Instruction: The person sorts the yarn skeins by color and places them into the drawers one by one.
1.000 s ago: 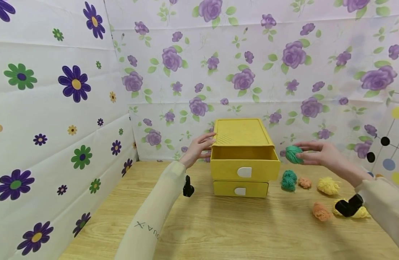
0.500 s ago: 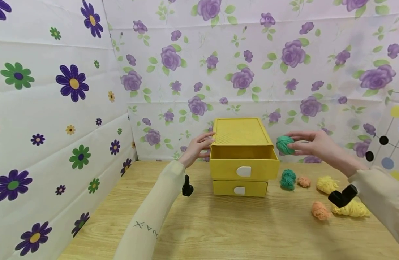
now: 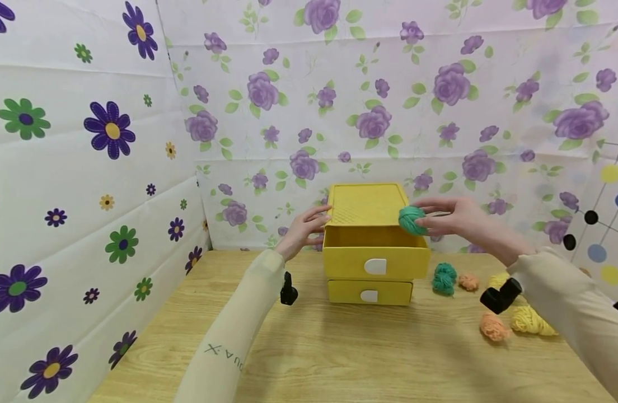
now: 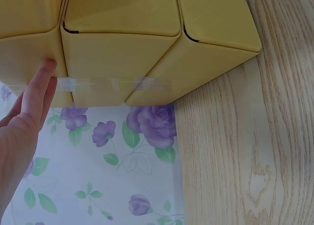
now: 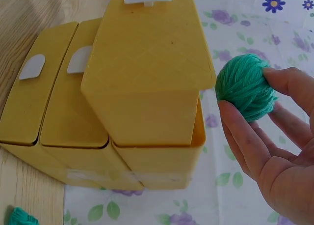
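A yellow box of stacked drawers (image 3: 366, 201) stands on the table, its top drawer (image 3: 349, 263) pulled out. The drawers below are closed, with white tabs on their fronts in the right wrist view. My left hand (image 3: 304, 232) rests its fingertips on the left side of the box, fingers extended in the left wrist view. My right hand (image 3: 452, 217) pinches a green ball of yarn (image 5: 245, 87) between thumb and fingers. In the head view the ball is over the right part of the pulled-out drawer. The drawer's floor is hidden.
On the wooden table (image 3: 309, 352), right of the box, lie a green yarn bundle (image 3: 444, 279), orange yarn balls (image 3: 494, 327) and yellow yarn (image 3: 533, 321). My right forearm partly covers the yellow yarn. A flowered cloth wall (image 3: 268, 184) rises behind the box.
My right hand has carried the green yarn ball leftward and slightly up, from right of the box to over the top drawer. My left hand stays at the box's side.
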Demonstrator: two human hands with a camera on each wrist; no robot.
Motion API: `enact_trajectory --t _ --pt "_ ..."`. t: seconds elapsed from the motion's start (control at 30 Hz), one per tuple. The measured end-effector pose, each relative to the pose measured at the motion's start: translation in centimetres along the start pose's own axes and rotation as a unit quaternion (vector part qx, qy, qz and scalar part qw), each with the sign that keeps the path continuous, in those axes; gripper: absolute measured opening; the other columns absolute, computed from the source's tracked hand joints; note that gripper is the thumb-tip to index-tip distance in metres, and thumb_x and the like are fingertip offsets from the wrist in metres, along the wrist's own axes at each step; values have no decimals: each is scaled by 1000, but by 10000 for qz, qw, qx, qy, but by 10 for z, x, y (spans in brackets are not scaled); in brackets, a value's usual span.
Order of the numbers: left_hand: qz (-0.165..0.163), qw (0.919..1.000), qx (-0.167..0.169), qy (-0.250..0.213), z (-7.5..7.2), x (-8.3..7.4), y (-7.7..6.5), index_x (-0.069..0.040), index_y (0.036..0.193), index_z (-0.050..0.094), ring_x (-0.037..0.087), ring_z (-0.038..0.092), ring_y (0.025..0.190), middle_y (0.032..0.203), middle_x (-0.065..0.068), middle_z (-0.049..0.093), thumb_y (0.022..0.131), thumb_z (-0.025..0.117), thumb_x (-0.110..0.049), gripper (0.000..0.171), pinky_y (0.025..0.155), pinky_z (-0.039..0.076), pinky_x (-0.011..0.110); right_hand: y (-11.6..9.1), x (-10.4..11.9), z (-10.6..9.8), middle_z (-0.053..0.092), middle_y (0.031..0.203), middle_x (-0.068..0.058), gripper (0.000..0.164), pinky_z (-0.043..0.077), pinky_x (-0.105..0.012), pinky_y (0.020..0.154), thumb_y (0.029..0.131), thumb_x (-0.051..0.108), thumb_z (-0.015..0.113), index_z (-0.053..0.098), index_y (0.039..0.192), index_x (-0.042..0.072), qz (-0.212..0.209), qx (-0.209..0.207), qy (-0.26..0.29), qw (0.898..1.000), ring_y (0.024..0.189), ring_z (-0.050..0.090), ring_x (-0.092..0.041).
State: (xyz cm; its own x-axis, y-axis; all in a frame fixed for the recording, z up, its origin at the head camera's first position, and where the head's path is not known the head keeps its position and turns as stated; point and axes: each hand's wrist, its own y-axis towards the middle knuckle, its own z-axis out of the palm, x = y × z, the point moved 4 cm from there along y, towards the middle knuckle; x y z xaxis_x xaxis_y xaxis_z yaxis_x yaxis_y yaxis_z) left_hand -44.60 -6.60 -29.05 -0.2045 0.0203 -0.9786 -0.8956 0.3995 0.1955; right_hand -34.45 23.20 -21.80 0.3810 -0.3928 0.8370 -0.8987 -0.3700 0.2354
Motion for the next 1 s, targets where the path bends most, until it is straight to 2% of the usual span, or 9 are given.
enact_trajectory --t 0.27,0.47,0.63,0.8,1.0 --pt "30 10000 -5 -15 -1 0 -1 -20 133 47 30 51 103 120 11 47 92 55 -25 43 79 46 43 11 9 12 49 123 -17 55 48 -40 76 81 33 68 51 129 9 -56 84 -367 9993 91 60 -24" --pt "8 10000 -23 14 0 1 0 -20 133 48 29 52 101 120 11 48 92 56 -25 42 79 47 43 21 16 26 50 120 -16 53 47 -42 78 81 30 70 53 126 8 -78 223 -120 9996 90 60 -26" --pt "36 10000 -35 28 0 0 -1 -20 133 48 33 50 104 119 12 47 92 55 -24 41 78 47 42 29 22 38 52 116 -17 50 48 -42 77 80 24 72 56 123 5 -102 197 92 9997 87 61 -28" --pt "68 10000 -13 15 1 -1 -1 -19 133 47 35 48 107 120 13 46 93 54 -24 41 79 47 43 36 25 49 53 116 -16 48 48 -41 76 80 23 71 57 122 6 -103 229 -24 9997 89 60 -26" --pt "56 9999 -14 90 0 -1 0 -19 134 47 30 52 102 118 13 48 92 55 -25 43 78 47 43 44 29 61 56 114 -13 47 47 -42 77 80 26 71 58 122 9 -19 327 -237 9992 87 60 -25"
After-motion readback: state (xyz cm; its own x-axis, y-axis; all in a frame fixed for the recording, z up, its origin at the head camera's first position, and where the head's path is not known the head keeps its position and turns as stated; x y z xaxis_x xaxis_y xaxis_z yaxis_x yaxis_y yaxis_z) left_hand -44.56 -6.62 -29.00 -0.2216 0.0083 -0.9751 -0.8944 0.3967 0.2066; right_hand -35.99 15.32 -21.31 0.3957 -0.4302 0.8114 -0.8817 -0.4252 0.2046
